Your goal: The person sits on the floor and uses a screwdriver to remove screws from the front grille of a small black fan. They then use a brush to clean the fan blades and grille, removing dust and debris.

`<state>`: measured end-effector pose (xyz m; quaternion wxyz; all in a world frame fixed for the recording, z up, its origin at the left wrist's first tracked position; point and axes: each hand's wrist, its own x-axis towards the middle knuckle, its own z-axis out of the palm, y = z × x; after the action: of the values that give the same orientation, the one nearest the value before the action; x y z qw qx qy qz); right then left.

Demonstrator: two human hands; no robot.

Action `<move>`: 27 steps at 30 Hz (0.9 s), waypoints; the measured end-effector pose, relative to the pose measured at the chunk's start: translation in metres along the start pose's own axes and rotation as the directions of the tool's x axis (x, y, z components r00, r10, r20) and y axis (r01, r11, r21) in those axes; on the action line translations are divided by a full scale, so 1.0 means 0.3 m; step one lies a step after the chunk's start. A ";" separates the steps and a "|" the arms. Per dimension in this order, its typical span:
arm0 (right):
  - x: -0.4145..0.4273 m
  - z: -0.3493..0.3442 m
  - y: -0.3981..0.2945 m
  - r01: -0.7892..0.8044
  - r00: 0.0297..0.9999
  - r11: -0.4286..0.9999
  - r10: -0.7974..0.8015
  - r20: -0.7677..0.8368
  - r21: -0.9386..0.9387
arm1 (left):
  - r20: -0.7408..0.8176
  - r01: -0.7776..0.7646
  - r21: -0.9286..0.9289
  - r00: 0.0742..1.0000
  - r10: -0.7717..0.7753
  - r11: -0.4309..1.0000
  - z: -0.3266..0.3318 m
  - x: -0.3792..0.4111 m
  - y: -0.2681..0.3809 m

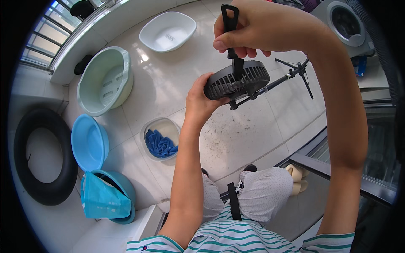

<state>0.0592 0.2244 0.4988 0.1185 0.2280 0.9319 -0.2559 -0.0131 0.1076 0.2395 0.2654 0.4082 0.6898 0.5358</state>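
A small black fan (221, 83) with a slotted round housing is tilted in front of me on a thin pole stand (278, 81) with splayed legs. Around its left edge curls my left hand (198, 99), thumb underneath and fingers on the rim. Above the fan, my right hand (250, 33) pinches a black brush-like tool (230, 23) with a looped handle end. The tool's dark lower end touches the fan's slotted side; its bristles, if any, cannot be made out. Grey dust and debris (221, 132) lie scattered on the tiles below.
A clear tub (175, 128) holding a blue cloth (159, 144) stands left of my arm. Farther left are a green basin (104, 82), a blue basin (88, 142) and a black inner tube (23, 158). A white basin (167, 31) lies ahead; a washing machine (345, 23) stands far right.
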 end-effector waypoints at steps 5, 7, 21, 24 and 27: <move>0.014 0.019 0.038 -0.051 0.977 0.995 0.067 -0.203 0.085 | -0.013 0.064 -0.113 0.998 -0.066 0.991 0.008 0.014 -0.003; 0.057 0.164 0.119 0.028 0.871 0.998 0.006 -0.491 0.062 | -0.024 0.059 -0.092 0.998 -0.061 0.994 -0.006 0.010 -0.009; -0.022 0.153 0.165 0.282 0.939 0.923 -0.210 -0.272 0.262 | -0.030 0.029 -0.054 0.999 -0.030 0.998 -0.003 0.011 0.015; 0.029 0.177 0.185 0.313 0.849 0.948 -0.254 -0.464 0.053 | -0.034 0.024 -0.047 0.999 -0.026 0.999 0.004 0.012 0.020; 0.058 0.204 0.154 0.237 0.786 0.961 -0.278 -0.552 -0.146 | -0.034 0.032 -0.067 0.999 -0.034 0.997 0.006 0.011 0.022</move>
<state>0.0730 0.2334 0.4219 -0.1924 0.1604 0.9552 -0.1577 -0.0114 0.1119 0.2454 0.2756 0.3780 0.6828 0.5612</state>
